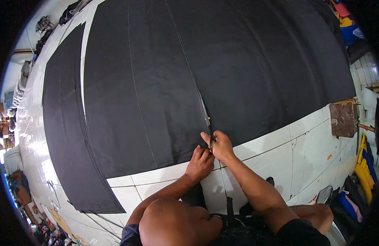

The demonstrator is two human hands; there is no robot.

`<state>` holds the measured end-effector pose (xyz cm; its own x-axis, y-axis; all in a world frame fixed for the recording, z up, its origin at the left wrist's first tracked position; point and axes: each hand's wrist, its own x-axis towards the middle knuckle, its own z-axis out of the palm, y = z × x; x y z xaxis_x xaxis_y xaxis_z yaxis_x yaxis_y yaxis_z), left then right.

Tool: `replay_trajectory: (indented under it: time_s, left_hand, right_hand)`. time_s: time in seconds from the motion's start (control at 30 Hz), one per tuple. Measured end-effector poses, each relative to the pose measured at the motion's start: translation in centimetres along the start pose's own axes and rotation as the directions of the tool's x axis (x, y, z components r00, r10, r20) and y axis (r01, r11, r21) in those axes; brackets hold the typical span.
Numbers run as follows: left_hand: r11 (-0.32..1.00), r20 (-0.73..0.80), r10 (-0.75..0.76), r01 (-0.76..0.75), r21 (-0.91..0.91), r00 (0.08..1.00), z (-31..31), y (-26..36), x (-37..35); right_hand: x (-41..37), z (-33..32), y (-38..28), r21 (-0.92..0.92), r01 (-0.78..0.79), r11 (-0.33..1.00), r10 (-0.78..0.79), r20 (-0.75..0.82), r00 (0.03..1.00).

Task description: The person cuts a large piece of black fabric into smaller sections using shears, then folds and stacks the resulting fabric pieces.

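A large sheet of black cloth [247, 74] lies spread over white tiles, with thin pale lines running along it. My right hand [221, 146] is closed around the black handles of a pair of scissors [207, 119]. The blades point away from me, along one of the pale lines near the cloth's front edge. Just left of the handles, my left hand [201, 165] has its fingers bent and closed on the front edge of the cloth. The fingertips are partly hidden there.
At the left lies a separate strip of black cloth [64, 123], with a narrow gap of tile beside it. A brown block-like object [343, 119] sits on the white tiled surface [275, 164] at the right. Colourful cloths [364, 168] are heaped at the far right.
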<state>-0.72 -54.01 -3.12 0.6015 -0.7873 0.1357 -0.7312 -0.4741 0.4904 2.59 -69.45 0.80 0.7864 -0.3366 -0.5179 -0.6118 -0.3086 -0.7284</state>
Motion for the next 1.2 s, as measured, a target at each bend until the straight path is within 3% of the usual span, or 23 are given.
replay_trajectory:
  time_s: [0.8, 1.0, 1.2]
  left_hand:
    - [0.999, 0.012, -0.051, 0.051, -0.013, 0.999, -0.5, 0.3, 0.6]
    - [0.996, 0.045, -0.053, 0.056, -0.065, 0.998, -0.3, 0.1, 0.4]
    - [0.997, 0.063, -0.051, 0.055, -0.062, 0.997, -0.2, 0.0, 0.5]
  right_hand:
    - [10.3, 1.6, -4.4, -0.014, 0.102, 0.995, -0.102, -0.065, 0.993]
    - [12.9, 1.0, -6.9, 0.026, 0.073, 0.997, -0.073, -0.016, 0.997]
    - [16.3, 1.8, -8.1, -0.007, 0.104, 0.995, -0.104, -0.088, 0.991]
